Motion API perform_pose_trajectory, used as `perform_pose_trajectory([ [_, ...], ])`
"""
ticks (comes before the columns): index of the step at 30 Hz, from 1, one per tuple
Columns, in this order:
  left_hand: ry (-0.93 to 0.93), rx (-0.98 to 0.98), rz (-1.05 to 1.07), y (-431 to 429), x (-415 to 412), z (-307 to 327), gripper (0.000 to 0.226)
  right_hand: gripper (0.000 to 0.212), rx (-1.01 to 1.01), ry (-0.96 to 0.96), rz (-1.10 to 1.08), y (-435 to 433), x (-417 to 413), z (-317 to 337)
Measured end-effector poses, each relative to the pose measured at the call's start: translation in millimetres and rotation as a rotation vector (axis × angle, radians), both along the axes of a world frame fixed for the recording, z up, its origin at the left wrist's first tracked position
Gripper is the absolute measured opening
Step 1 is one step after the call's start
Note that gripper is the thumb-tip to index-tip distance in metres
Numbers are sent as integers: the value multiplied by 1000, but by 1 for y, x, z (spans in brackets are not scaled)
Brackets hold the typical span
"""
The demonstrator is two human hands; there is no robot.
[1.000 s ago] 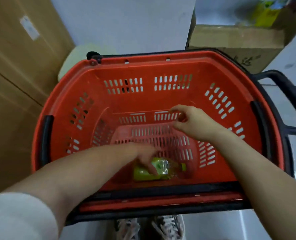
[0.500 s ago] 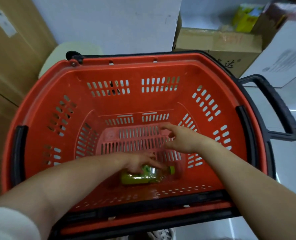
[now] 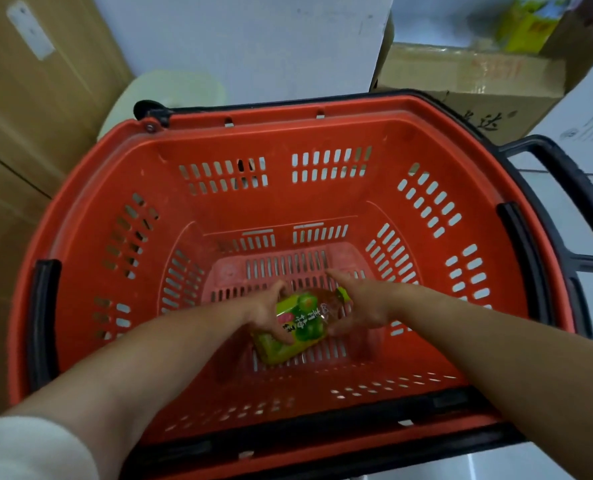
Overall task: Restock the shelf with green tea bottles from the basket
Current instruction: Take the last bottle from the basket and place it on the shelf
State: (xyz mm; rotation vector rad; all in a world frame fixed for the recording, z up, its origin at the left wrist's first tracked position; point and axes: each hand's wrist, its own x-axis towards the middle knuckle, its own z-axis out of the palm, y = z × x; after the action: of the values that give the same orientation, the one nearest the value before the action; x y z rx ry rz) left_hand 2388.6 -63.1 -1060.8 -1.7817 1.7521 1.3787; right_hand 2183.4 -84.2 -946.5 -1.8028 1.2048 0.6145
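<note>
Fingers and thumb of the left hand [image 3: 265,315] are curled round the labelled body of the green tea bottle [image 3: 298,329], which is thereby clamped low in the middle of the red basket [image 3: 288,114], over its slotted floor. The bottle is tilted, with its cap [image 3: 344,295] away and to the right, and whether its base touches that floor cannot be told. The right hand [image 3: 362,306] is set against the neck end, its forefinger stretched straight out past the cap. Whether the rest of that hand is closed on the bottle cannot be told, since the far side is hidden. No other bottle is seen in the basket, so this one is judged to be the last to be lifted out; the shelf is not in view. The bottle is judged to be full and so fairly heavy for its size, with thin plastic walls that would give under a hard squeeze and a glossy label [image 3: 304,311] that could slide in the palm. Hold is best taken round the body just below the shoulder, with the neck steadied by the other hand; the cap alone should not be trusted for the lift. The deep basket wall must be cleared on the way up. A black handle [image 3: 562,171] is seen at the right, cardboard boxes [image 3: 28,168] at the left, and a white sleeve [image 3: 18,452] at the near left edge.
</note>
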Motion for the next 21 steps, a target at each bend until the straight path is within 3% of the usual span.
perform_pose_trajectory([
  [4, -149, -13, -125, -5, -7, 0, 98, 116, 28, 0, -4, 1, 2, -11],
  [7, -251, -202, -284, -11, -6, 21, 85, 124, 24, 9, 10, -2, 3, -18],
  [12, -139, -445, -257, -12, 8, 89, 84, 124, -32, -138, -94, -9, 13, -15],
  [15, -120, -517, -119, -4, 23, 130, 89, 109, -221, -255, -139, -12, 25, 7],
  [21, -127, -709, 81, 39, 49, 204, 102, 108, -706, -194, 165, -5, 59, 104],
])
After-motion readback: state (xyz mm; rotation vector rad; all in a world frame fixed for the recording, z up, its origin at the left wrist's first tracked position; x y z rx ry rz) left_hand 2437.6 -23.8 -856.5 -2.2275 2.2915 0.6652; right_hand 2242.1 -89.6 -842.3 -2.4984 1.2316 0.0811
